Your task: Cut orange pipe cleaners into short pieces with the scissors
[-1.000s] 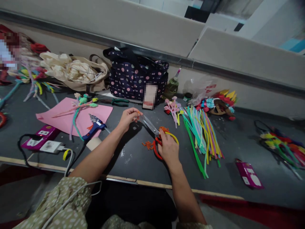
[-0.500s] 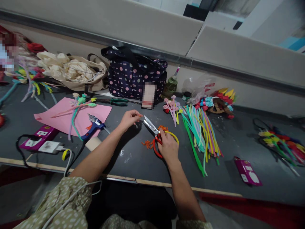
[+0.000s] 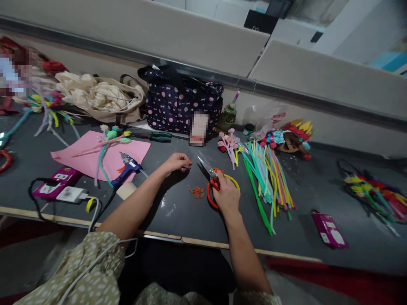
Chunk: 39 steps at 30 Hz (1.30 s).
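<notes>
My left hand (image 3: 177, 163) is closed in a pinch on a small orange piece (image 3: 190, 162), mostly hidden by the fingers. My right hand (image 3: 227, 195) grips red-handled scissors (image 3: 207, 165). Their blades point up and left, a short gap from my left fingertips. On the table below the blades lies a small pile of short orange pipe cleaner bits (image 3: 197, 192). More orange bits (image 3: 218, 170) lie just beyond my right hand, partly covered. A yellow curved strip (image 3: 234, 179) shows beside that hand.
Right of my hands lies a bundle of coloured pipe cleaners (image 3: 270, 178). On the left are pink paper (image 3: 79, 148), a blue glue gun (image 3: 129, 169) and a purple power strip (image 3: 59, 182) with cables. A dotted bag (image 3: 178, 106), pliers (image 3: 159, 136) and a bottle (image 3: 229, 114) stand behind.
The scissors have drawn away from my left fingertips, where their blades were close to the orange piece. My left hand has dropped slightly.
</notes>
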{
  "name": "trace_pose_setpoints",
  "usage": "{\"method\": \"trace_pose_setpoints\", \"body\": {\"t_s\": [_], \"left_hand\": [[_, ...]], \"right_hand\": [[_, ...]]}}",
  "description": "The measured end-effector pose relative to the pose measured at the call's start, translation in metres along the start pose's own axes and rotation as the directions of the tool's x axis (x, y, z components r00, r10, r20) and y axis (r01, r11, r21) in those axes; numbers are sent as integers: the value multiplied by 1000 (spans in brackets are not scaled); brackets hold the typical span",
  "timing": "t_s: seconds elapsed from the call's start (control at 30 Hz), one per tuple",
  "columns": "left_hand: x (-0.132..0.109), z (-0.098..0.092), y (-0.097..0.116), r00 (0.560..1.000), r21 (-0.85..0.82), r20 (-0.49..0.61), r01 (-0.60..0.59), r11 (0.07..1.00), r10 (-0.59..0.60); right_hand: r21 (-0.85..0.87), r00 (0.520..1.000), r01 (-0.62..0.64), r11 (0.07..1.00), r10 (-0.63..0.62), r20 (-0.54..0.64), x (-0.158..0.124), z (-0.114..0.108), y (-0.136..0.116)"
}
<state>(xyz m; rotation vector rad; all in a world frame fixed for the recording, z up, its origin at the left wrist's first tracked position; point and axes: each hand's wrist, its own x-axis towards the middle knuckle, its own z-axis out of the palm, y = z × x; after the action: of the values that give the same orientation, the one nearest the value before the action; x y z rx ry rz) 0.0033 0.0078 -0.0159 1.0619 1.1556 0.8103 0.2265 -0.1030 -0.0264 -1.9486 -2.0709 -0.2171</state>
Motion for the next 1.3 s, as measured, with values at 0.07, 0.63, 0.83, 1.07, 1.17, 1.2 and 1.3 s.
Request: {"method": "trace_pose_setpoints", "body": {"t_s": [0.07, 0.63, 0.83, 1.07, 1.17, 1.2, 1.3], "left_hand": [[4, -5, -1, 982, -8, -175, -77, 997, 75], [6, -17, 2, 925, -109, -317, -254, 961, 208], [-4, 1, -1, 976, 16, 140, -172, 985, 168], [-13, 15, -4, 866, 150, 490, -200, 968, 103], [-15, 20, -7, 828, 222, 550, -275, 935, 113], [-16, 22, -8, 821, 241, 559, -294, 925, 115], [-17, 25, -9, 810, 282, 574, -337, 898, 124]], "right_hand": [[2, 1000, -7, 1000, 7, -14, 0, 1, 1], [195, 983, -97, 976, 125, -136, 5, 8, 11], [254, 971, -165, 953, 202, -128, 7, 8, 17], [278, 942, -210, 937, 270, -198, 3, 15, 31], [290, 934, -219, 932, 286, -215, 2, 20, 32], [293, 932, -218, 931, 288, -221, 2, 21, 32], [296, 934, -193, 936, 268, -237, 3, 23, 30]]}}
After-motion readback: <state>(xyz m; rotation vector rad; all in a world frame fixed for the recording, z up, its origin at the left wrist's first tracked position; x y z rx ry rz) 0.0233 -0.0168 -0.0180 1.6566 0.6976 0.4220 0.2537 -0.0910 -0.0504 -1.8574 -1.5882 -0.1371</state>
